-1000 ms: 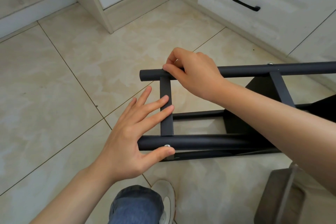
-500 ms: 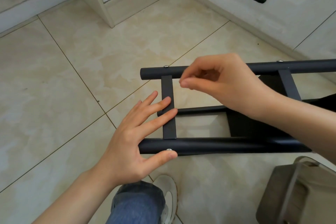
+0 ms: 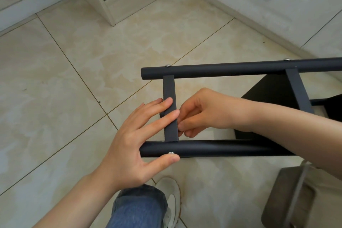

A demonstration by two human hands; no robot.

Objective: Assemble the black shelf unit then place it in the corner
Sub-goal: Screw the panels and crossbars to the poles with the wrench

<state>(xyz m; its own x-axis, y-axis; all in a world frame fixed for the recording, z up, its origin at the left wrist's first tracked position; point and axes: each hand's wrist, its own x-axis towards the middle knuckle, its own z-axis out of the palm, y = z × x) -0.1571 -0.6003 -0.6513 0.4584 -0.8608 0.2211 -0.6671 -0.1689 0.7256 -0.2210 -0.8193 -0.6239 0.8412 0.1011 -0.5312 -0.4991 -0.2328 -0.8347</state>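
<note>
Beige marbled floor tiles [image 3: 55,98] fill the left of the view. Right of them, the left hand [image 3: 133,144] lies flat, fingers straight across a short flat black metal crossbar [image 3: 169,87], thumb tip set against the near black round metal tube [image 3: 222,148] just beside a silver screw head [image 3: 171,152]; this hand encloses nothing and only steadies. The crossbar joins the near tube to a far black round metal tube [image 3: 203,70]. These parts form one end of the black shelf unit [image 3: 259,66], which lies tipped over on the floor from centre to right, its length running off the right edge. The right hand [image 3: 207,113] meets the crossbar's right edge with fingers curled inward; whether they pinch a small fastener or merely touch the bar cannot be told. Farther right appear a dark flat shelf panel [image 3: 273,89], a second flat black crossbar [image 3: 298,90] and, nearer, a grey box-like object [image 3: 288,194] of unclear kind. A white cabinet drawer [image 3: 259,15] stands at the far right. The frame appears rigid and fairly light, and its smooth paint is probably slippery. Its screwed joints may be loose, so lifting by a crossbar could rack it. A grasp round both tubes, close to a joint, seems soundest.
</note>
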